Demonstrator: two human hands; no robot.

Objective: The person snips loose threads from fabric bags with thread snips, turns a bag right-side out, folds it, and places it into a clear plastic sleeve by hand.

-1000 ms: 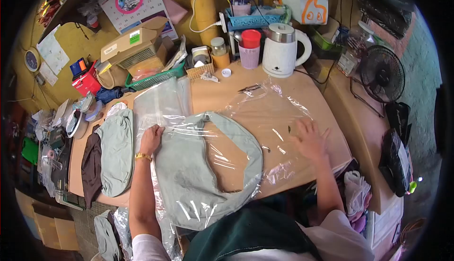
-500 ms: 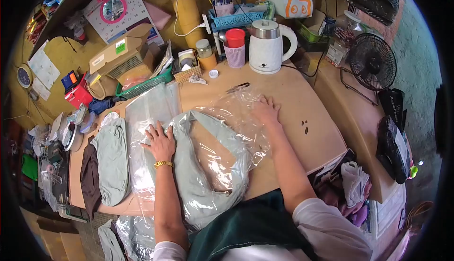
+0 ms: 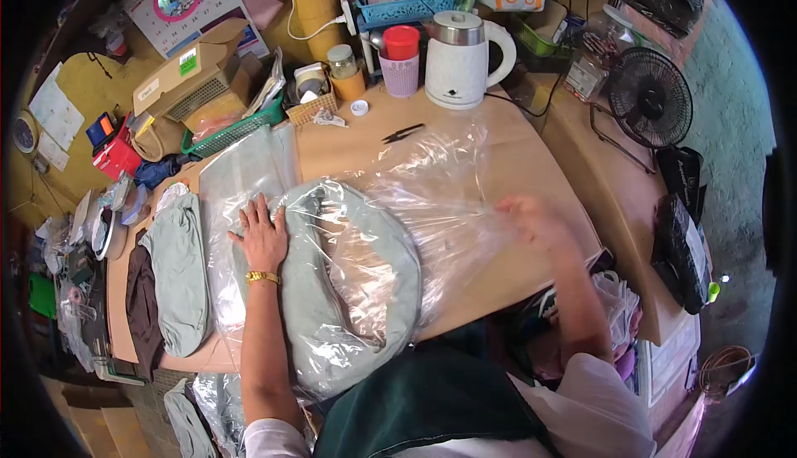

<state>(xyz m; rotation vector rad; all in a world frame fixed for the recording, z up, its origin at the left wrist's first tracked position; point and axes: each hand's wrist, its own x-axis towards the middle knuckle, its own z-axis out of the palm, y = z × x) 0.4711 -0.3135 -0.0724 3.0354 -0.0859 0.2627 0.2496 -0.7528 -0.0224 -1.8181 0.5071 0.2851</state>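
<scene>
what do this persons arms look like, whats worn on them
The left arm and right arm are bare below short white sleeves. A gold-coloured band circles the left wrist; watch or bracelet, I cannot tell. None shows on the right, which is blurred. No gloves.

Left grip (image 3: 262, 244) flat, right grip (image 3: 533, 224) pinched, on clear plastic (image 3: 444, 230) over grey bag (image 3: 328, 350)

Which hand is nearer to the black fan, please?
Right. The right hand, at the stretched edge of the clear plastic, is below and left of the black fan in view. The left hand is farther left, beside the grey fabric piece.
</scene>
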